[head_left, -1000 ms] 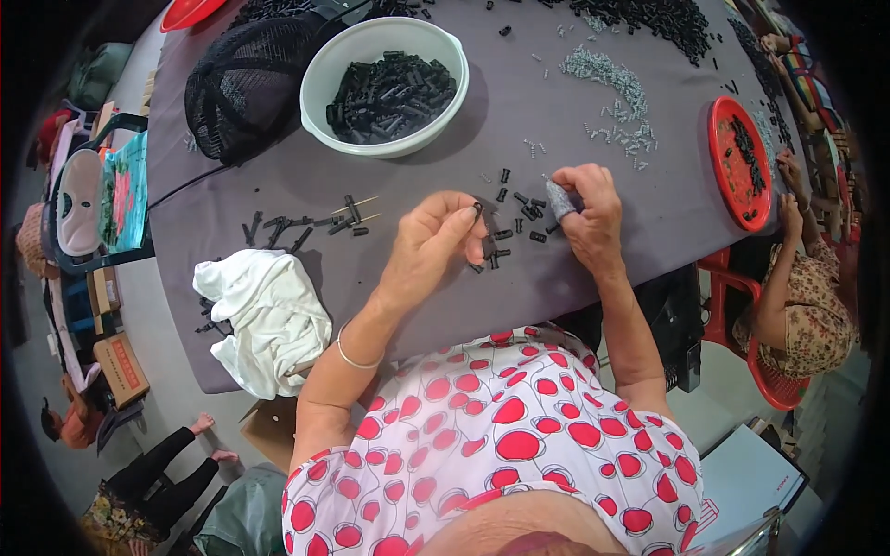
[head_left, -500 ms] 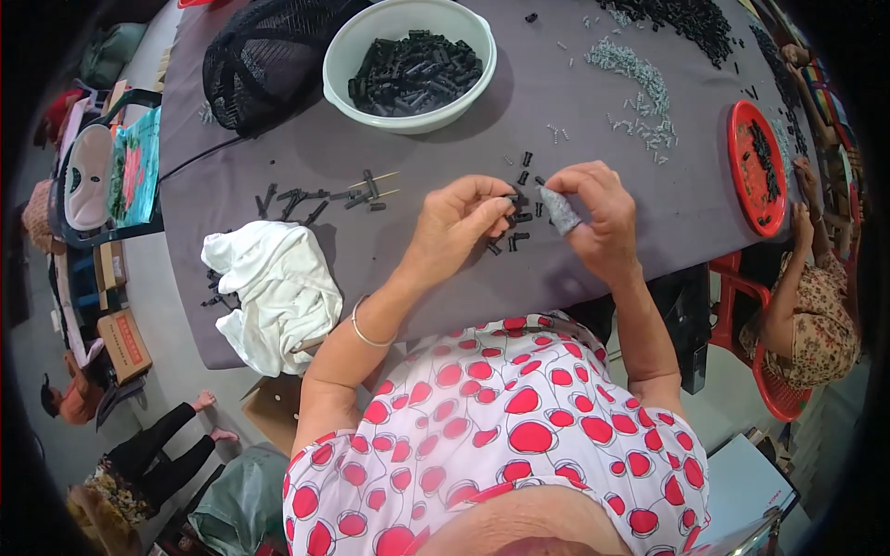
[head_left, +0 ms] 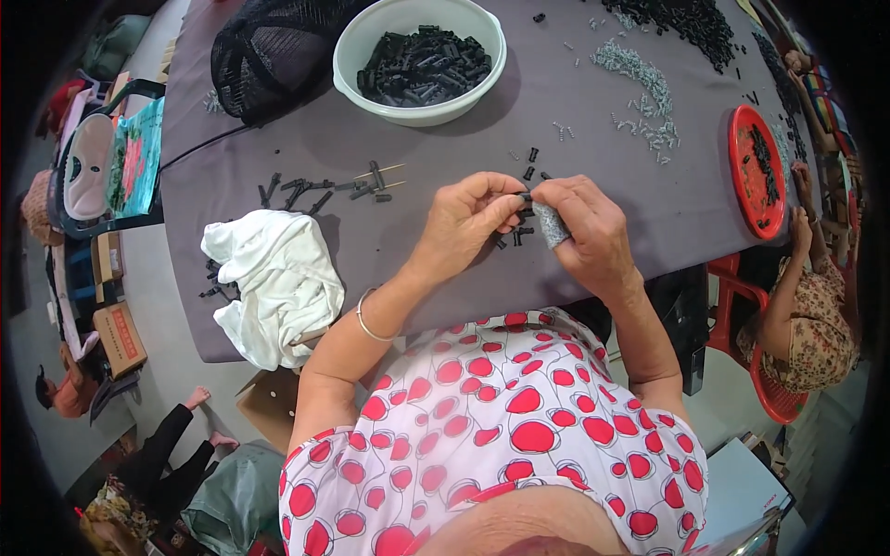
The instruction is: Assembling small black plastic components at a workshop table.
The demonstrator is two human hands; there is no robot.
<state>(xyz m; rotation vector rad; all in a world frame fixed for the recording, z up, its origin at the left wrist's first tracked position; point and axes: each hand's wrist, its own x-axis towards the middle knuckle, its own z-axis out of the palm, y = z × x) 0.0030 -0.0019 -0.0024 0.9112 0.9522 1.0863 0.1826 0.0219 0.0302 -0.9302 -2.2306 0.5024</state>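
My left hand is closed in a pinch on a small black plastic part over the table. Close against it, my right hand is also pinched at that part; whether it grips a second piece is hidden. A grey cloth cover wraps the right thumb. Several small black parts lie on the cloth just below and beyond my fingers. Farther left, more black parts lie in a loose group, with thin wooden sticks by some of them.
A white bowl of black parts stands at the back. Grey screws and a black heap lie far right, near a red plate. A white cloth lies left, a black mesh bag behind. Another person sits right.
My right hand has moved left and its fingertips now meet the left hand at the black part. The whole view has shifted slightly.
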